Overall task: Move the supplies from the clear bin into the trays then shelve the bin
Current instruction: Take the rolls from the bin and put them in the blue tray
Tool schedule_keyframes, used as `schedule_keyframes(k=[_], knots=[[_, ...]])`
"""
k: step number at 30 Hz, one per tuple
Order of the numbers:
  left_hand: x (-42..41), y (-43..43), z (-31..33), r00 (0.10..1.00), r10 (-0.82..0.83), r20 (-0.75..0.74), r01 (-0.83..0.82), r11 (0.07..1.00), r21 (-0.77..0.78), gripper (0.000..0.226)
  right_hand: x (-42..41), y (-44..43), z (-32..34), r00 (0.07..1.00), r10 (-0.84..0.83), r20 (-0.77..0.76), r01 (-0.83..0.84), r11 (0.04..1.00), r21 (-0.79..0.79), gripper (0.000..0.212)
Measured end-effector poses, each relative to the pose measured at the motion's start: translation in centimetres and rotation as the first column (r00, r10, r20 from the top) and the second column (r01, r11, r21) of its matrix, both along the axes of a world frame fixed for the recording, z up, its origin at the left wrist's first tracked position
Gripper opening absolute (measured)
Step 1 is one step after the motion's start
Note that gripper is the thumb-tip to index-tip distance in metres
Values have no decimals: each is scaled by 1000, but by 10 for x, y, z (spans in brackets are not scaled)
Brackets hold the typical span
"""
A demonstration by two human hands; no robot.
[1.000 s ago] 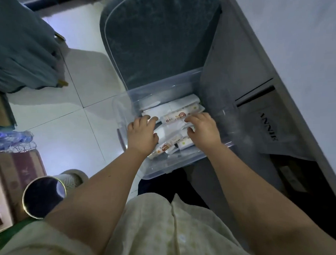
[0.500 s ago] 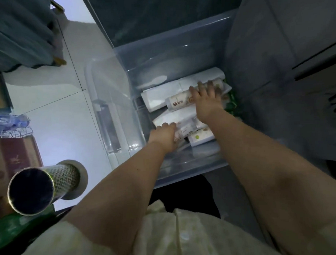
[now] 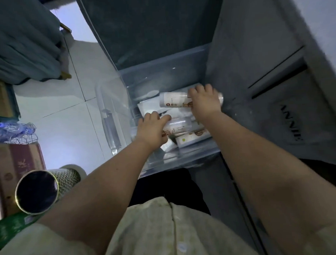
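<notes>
You had the clear plastic bin [image 3: 113, 117] on the pale tiled floor [image 3: 68, 134] just ahead of you, with the supplies lying toward its right side. Your left hand [image 3: 151, 130] was curled round the left end of the near white cylindrical pack [image 3: 179, 125], whose long axis ran left to right across the bin. Just beyond it, your right hand [image 3: 205, 104] gripped the right end of the far white tubular pack [image 3: 173, 102], which lay the same way above the flat white packets [image 3: 192, 139]. Each hand was nearer its own pack, so each lift probably called for a straight pull upward with the ends level. No trays were in view, so I could not tell which way you had to carry the packs.
</notes>
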State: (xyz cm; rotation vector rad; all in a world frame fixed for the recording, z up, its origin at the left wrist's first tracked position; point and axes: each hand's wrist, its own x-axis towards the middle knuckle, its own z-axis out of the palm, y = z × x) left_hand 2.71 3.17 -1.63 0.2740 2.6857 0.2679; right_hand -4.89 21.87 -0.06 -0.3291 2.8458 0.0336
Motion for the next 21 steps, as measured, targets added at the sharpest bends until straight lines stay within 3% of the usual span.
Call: schedule_keyframes(k=[7, 13, 16, 21], knots=[[-6, 4, 153, 947, -119, -298, 134, 991, 30, 64, 38, 34, 155, 964, -40, -262, 12, 994, -107, 50], [-33, 9, 218, 865, -308, -397, 334, 943, -3, 62, 93, 58, 213, 877, -292, -382, 257, 956, -141, 56], [-36, 37, 235, 795, -418, -440, 467, 884, 3, 57, 129, 67, 229, 767, -460, -447, 420, 887, -193, 60], [-2, 106, 262, 618, -566, -545, 707, 704, 69, 58, 214, 84, 264, 542, -656, -525, 660, 719, -217, 47]])
